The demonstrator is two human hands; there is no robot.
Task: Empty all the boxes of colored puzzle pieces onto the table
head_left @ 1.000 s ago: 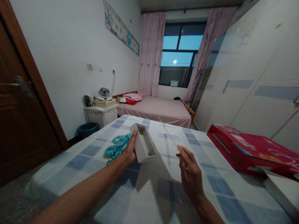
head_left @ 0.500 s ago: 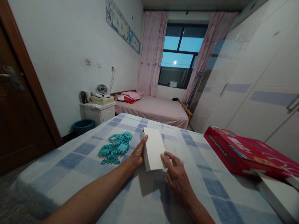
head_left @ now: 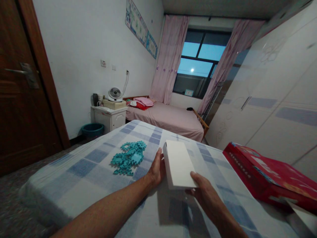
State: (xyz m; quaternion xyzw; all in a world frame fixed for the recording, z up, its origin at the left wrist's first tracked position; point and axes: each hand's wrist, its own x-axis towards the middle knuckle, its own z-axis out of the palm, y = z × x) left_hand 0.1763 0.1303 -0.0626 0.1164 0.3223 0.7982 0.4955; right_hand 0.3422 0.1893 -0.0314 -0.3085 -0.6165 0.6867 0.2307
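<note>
A plain white box [head_left: 179, 164], flat and rectangular, is held tilted above the checked bedspread. My right hand [head_left: 204, 186] grips its lower right corner, thumb on the top face and fingers underneath. Along the box's left side lies my left hand [head_left: 158, 168], its thumb upright by the edge and its other fingers partly hidden behind the box. To the left of that hand, a pile of teal interlocking plastic pieces [head_left: 130, 158] rests on the bedspread [head_left: 94, 185].
A large red box [head_left: 269, 172] lies at the right, with a pale open flap or carton [head_left: 303, 215] in front of it. Beyond the near bed stand a pink bed [head_left: 168, 115], a white cabinet [head_left: 110, 117] with a fan [head_left: 115, 94], and a teal bin [head_left: 92, 130].
My right hand has gone from fingertips on the box's top to a grip on its lower right corner. My left thumb has slid off the top edge to the side. The view has shifted left.
</note>
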